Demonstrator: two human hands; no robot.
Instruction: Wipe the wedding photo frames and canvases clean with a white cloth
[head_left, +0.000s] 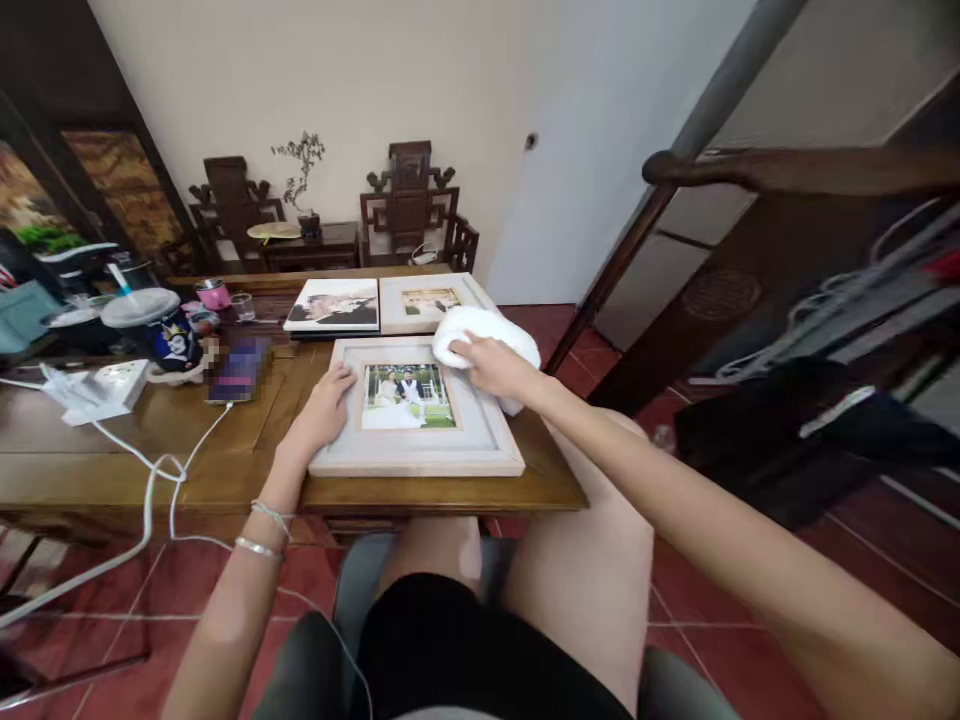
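Observation:
A pale wooden picture frame (pixel 416 467) lies flat near the table's front edge, with a photo (pixel 409 400) of two people in its middle. My left hand (pixel 322 405) grips its left side, fingers curled over the rim. At the far right corner, my right hand (pixel 499 365) is closed on a folded white cloth (pixel 487 325). The cloth rests over that corner and hides it. Just behind are another pale picture frame (pixel 394 312), partly covered by the cloth, and a flat photo panel (pixel 334 300).
On the wooden table (pixel 289 450) at left are a phone (pixel 238 372) on a charging cable, a lidded cup (pixel 169 335), a white power strip (pixel 112 385) and a small glass (pixel 242 307). A dark wooden chair (pixel 411 205) stands by the wall. A dark wooden rack rises at right.

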